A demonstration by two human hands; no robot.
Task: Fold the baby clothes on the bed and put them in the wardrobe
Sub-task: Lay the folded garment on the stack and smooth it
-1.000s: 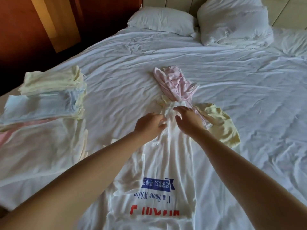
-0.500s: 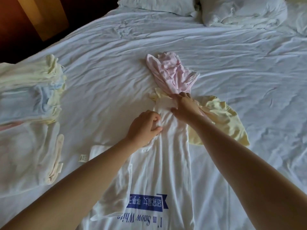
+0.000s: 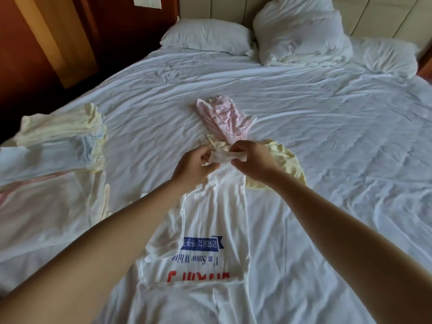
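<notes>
Head view: I judge folding underway, left hand (image 3: 195,166) and right hand (image 3: 251,163) each pinching the white garment's (image 3: 217,220) far hem in a closed grip, next drawing it toward me.

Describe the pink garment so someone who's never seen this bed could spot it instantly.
Start at the two pillows at the head of the bed, then come down to mid-mattress. The pink garment lies crumpled there, just beyond both hands. It's the only loose pink piece; the neighbour touching it is pale yellow.

Two white pillows (image 3: 207,35) (image 3: 301,33) lean against a pale panelled headboard (image 3: 233,8) at the top; dark wooden wall panelling (image 3: 28,54) fills the upper left.
</notes>
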